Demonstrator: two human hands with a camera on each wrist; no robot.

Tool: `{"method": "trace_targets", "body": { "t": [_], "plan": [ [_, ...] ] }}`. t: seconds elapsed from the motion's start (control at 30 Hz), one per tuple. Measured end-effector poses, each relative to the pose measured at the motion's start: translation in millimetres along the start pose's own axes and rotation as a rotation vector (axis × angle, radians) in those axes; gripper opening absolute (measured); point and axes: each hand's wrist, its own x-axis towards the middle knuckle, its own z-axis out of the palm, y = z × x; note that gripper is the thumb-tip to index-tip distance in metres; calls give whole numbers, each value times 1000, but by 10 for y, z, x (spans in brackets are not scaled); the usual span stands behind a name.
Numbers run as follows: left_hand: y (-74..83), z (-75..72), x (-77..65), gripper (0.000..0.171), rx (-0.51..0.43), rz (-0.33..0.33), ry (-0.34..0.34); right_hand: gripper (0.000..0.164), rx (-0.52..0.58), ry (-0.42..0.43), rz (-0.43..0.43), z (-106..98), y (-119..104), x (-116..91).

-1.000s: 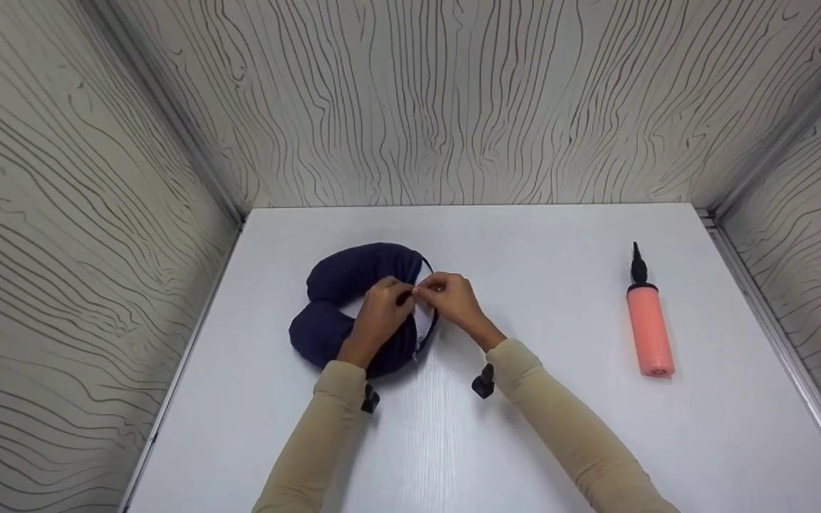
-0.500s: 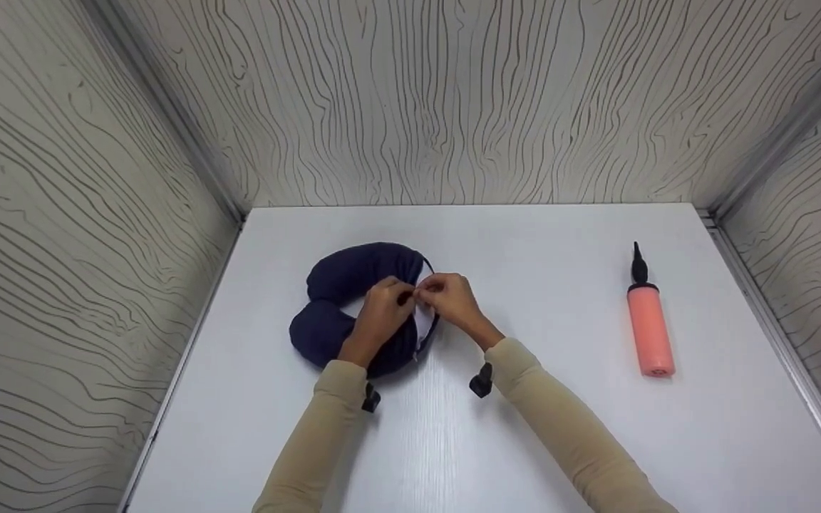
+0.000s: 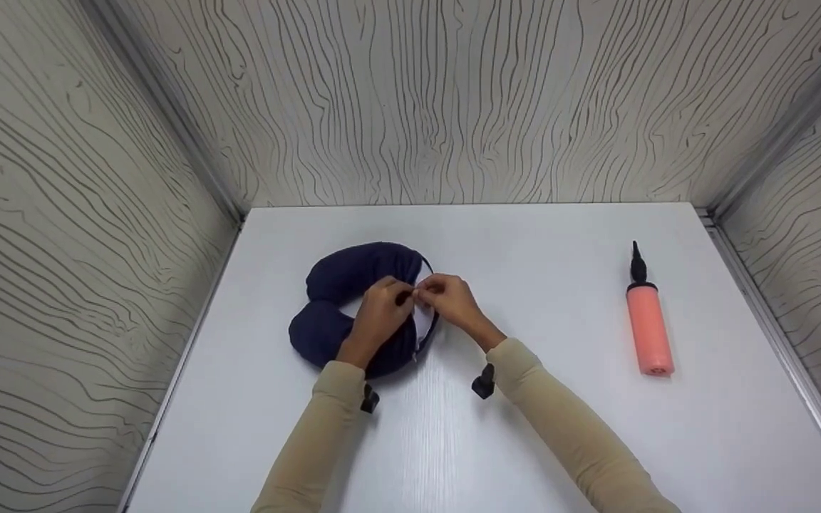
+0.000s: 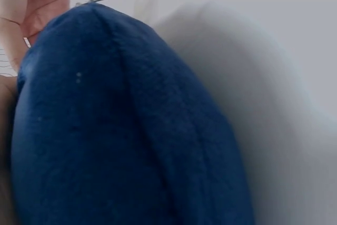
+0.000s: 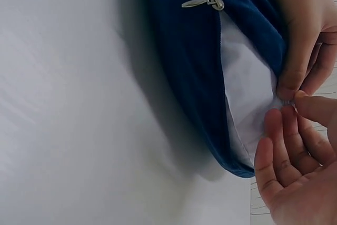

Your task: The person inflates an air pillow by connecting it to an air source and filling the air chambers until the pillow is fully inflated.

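Note:
A navy U-shaped neck pillow [image 3: 343, 271] lies on the table with its zipper open along the right side. White inner lining [image 5: 245, 72] shows through the slit, and the metal zipper pull [image 5: 202, 2] sits at its near end. My left hand [image 3: 380, 310] reaches over the pillow and pinches a small clear piece [image 5: 287, 101], which looks like an air valve, at the opening. From the right, my right hand [image 3: 455, 301] pinches the same piece, thumb and fingertips meeting the left fingertips. The fingers largely cover it.
A pink hand pump [image 3: 649, 331] with a black nozzle lies at the right of the white table [image 3: 546, 285]. Wood-grain panels [image 3: 410, 107] close off the back and both sides. A small black device hangs at each wrist.
Almost nothing differs. Both hands keep their pinch at the pillow's opening, with only a slight shift of the right wrist.

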Motion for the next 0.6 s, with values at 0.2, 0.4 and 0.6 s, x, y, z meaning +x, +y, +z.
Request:
{"method": "trace_targets", "body": {
  "t": [0.2, 0.4, 0.6],
  "plan": [
    [10, -26, 3, 21, 12, -33, 0, 11, 14, -15, 28, -8, 52, 10],
    [15, -39, 15, 29, 31, -107, 5, 13, 8, 0, 36, -9, 10, 16],
    [52, -43, 32, 21, 27, -130, 7, 21, 61, -21, 94, -17, -34, 31]
  ]
}}
